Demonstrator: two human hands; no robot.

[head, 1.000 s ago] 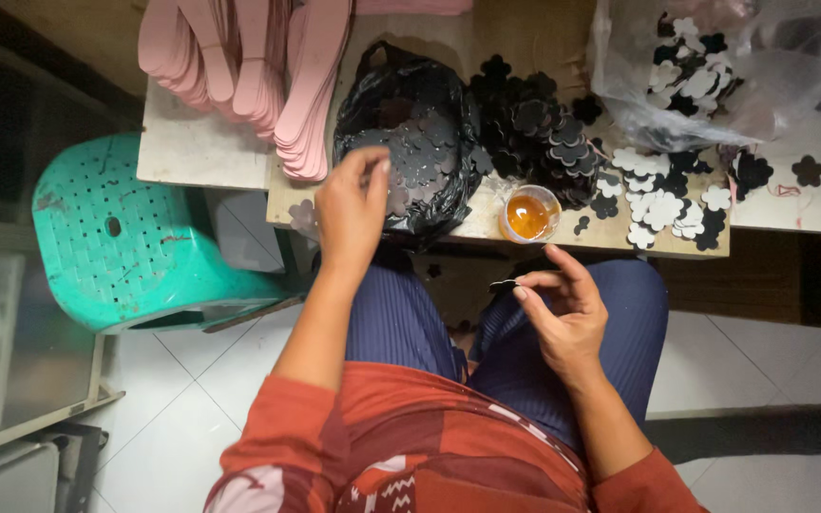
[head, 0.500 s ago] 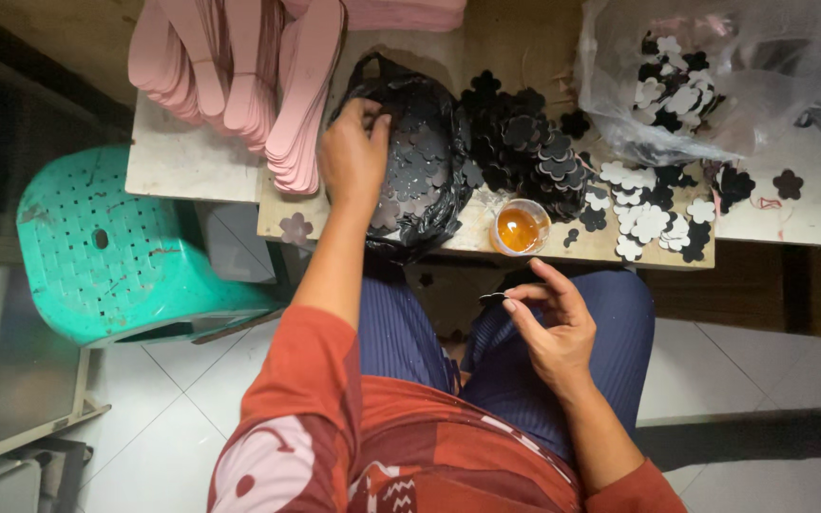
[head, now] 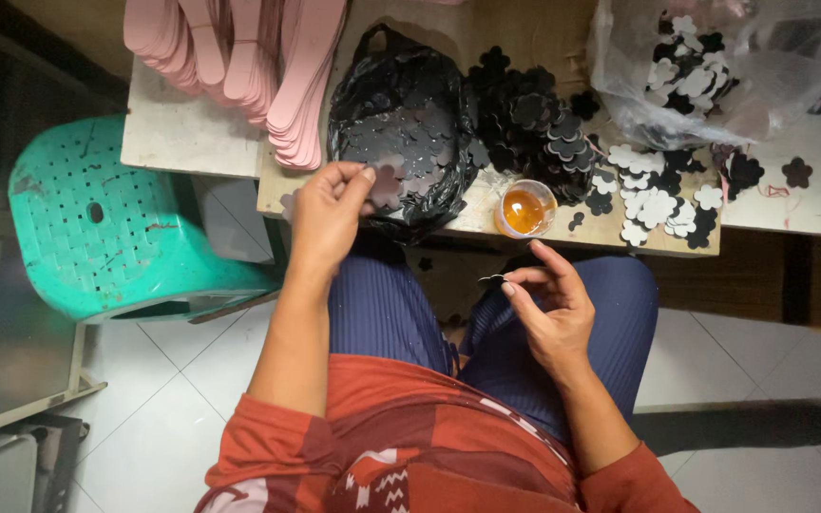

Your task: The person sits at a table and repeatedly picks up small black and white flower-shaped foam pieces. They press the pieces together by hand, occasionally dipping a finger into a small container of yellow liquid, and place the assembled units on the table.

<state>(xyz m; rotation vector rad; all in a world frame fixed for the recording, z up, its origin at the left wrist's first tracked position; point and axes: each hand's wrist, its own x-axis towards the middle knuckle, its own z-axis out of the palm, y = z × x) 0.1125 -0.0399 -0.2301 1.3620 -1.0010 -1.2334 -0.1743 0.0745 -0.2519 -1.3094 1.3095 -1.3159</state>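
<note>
Picking step in hand, as judged. Left hand at rim of black bag, fingers pinched on one dark flower cutout. Right hand over lap, thumb and forefinger closed on thin dark stick. Small cup of amber glue on table edge, just beside bag. Next likely calls for bringing cutout and stick together, steady pinch, glue within reach.
</note>
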